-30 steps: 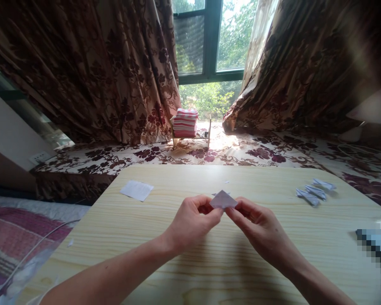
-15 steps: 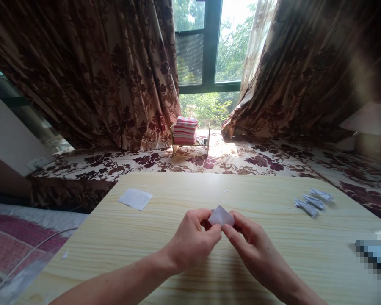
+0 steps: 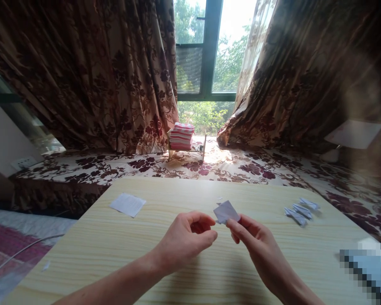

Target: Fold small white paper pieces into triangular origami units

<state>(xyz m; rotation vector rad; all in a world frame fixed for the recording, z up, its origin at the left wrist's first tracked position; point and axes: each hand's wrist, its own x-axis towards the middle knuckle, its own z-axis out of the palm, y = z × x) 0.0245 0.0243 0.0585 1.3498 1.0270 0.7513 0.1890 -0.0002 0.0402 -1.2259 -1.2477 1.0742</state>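
Observation:
A small folded piece of paper (image 3: 226, 211), greyish white and roughly square, is pinched at its lower right corner between the thumb and fingers of my right hand (image 3: 257, 243). It is held above the table (image 3: 120, 250). My left hand (image 3: 189, 237) is just left of the paper, thumb and fingers curved with a gap between them, holding nothing. Several folded paper pieces (image 3: 301, 211), narrow and pointed, lie close together on the right side of the table. A flat white sheet of paper (image 3: 128, 205) lies at the far left.
Small paper scraps (image 3: 220, 198) lie behind the held paper, and another scrap (image 3: 46, 266) is near the left edge. A pixelated device (image 3: 368, 267) sits at the right edge. Beyond the table, a small rack with folded striped cloths (image 3: 181, 136) stands on the floral-covered ledge (image 3: 139, 165).
My left hand has let go of the folded paper and moved a little left. My right hand alone now holds the paper, turned and slightly to the right. The camera view has shifted.

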